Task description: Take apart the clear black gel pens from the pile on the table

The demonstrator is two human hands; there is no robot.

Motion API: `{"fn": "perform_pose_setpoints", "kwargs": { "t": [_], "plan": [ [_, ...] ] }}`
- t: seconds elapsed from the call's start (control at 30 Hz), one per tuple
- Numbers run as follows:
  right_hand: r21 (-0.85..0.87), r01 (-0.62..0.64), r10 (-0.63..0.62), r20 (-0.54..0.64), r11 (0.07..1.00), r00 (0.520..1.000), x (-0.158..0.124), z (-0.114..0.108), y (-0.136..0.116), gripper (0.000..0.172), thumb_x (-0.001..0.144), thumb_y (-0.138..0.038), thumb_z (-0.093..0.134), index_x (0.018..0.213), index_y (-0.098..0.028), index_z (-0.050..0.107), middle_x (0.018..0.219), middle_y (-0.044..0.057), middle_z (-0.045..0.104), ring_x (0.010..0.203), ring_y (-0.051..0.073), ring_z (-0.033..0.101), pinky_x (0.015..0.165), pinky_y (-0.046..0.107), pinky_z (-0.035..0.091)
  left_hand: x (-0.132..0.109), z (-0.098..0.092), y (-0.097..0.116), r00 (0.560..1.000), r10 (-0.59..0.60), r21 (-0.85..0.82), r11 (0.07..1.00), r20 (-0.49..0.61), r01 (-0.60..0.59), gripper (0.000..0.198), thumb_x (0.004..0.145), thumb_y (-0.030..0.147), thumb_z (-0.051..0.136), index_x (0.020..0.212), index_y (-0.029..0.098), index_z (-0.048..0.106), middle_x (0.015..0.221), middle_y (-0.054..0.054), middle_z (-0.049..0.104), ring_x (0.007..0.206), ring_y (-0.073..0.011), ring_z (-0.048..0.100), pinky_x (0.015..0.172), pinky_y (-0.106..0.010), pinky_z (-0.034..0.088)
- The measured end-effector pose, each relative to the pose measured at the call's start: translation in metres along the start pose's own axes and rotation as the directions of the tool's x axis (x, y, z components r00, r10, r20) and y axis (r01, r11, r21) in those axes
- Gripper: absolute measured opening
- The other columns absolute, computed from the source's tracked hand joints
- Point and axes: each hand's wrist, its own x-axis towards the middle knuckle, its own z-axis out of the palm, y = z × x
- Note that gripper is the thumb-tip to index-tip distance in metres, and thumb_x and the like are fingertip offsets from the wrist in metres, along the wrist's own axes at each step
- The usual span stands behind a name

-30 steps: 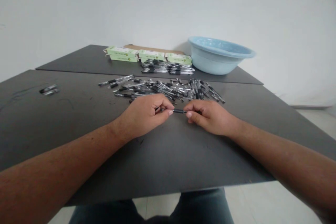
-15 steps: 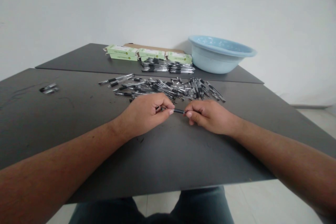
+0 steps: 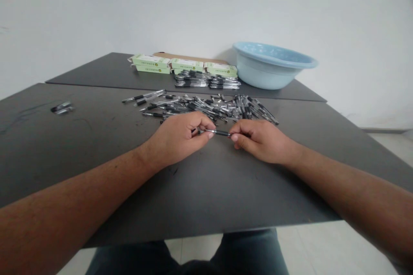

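A pen (image 3: 222, 133) with a dark grip is stretched between my two hands, just above the table. My left hand (image 3: 187, 135) pinches its barrel between thumb and forefinger; the pen's far end runs back into the palm, partly hidden. At the other end, the thumb and fingertips of my right hand (image 3: 258, 141) close on the tip. Whether a small part sits in those right fingertips is too fine to make out. Just beyond both hands lies a loose heap of pens and pen parts (image 3: 200, 105).
Neat stacks of pens (image 3: 206, 80) lie behind the heap, before several green boxes (image 3: 151, 64). A light-blue basin (image 3: 271, 73) stands at the back right. Some small clear and black parts (image 3: 63, 108) lie at the left of the dark table (image 3: 206, 197).
Both hands have risen very slightly and the gap between them has widened a little, showing more of the pen. The view has shifted slightly.
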Motion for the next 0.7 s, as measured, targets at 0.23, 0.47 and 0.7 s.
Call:
{"fn": "perform_pose_setpoints", "kwargs": {
  "t": [0.23, 0.47, 0.7],
  "plan": [
    [0.108, -0.065, 0.053, 0.107, 0.992, 0.993, -0.001, 0.000, -0.002, 0.021, 0.102, -0.032, 0.046, 0.096, -0.021, 0.062, 0.071, -0.003, 0.071, 0.063, 0.011, 0.063, 0.067, 0.023, 0.045, 0.001, -0.001, 0.001, 0.999, 0.038, 0.018, 0.999, -0.007, -0.038, 0.010, 0.085, 0.023, 0.065, 0.090, 0.021, 0.074, 0.071, 0.005, 0.067, 0.063, -0.0099, 0.060, 0.061, -0.023, 0.042],
    [0.160, -0.092, 0.076, 0.102, 0.983, 0.992, -0.001, 0.001, -0.003, 0.016, 0.099, -0.033, 0.052, 0.096, -0.020, 0.061, 0.073, -0.003, 0.070, 0.063, 0.011, 0.062, 0.064, 0.023, 0.045, 0.001, -0.002, 0.003, 1.000, 0.026, -0.003, 1.000, -0.004, -0.026, 0.009, 0.085, 0.024, 0.064, 0.089, 0.021, 0.072, 0.070, 0.005, 0.067, 0.064, -0.0104, 0.061, 0.062, -0.024, 0.042],
    [0.060, -0.074, 0.067, 0.110, 0.995, 0.992, -0.001, -0.008, 0.001, 0.016, 0.098, -0.032, 0.052, 0.094, -0.020, 0.062, 0.072, -0.002, 0.069, 0.063, 0.012, 0.062, 0.063, 0.024, 0.043, -0.001, 0.010, -0.011, 0.992, -0.001, -0.293, 0.955, 0.123, 0.037, 0.047, 0.086, 0.032, 0.068, 0.127, 0.020, 0.048, 0.092, -0.001, 0.070, 0.072, -0.0132, 0.063, 0.064, -0.025, 0.045]
  ]
}}
